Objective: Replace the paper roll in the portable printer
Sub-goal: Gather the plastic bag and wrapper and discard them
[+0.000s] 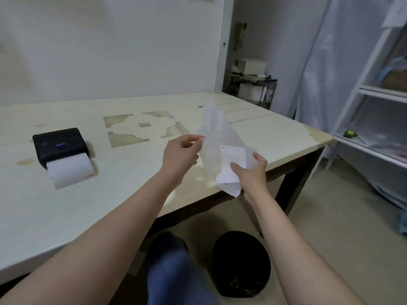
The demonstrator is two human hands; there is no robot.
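Observation:
A black portable printer (pixel 60 143) lies on the pale table (pixel 110 194) at the left, with a strip of white paper (pixel 70 172) sticking out of its front. Over the table's right front edge I hold a thin translucent plastic bag (pixel 214 137) with a folded white paper (pixel 231 168) in it. My left hand (pixel 182 153) pinches the bag's left edge. My right hand (pixel 251 170) grips the bag's lower end, around the paper. Whether a roll is inside the bag I cannot tell.
A black bin (pixel 241 263) lined with a black bag stands on the floor under my right arm. My knee in blue trousers (pixel 174 269) is beside it. A white shelf rack (pixel 374 119) stands at the right, a small cart (pixel 253 84) behind the table.

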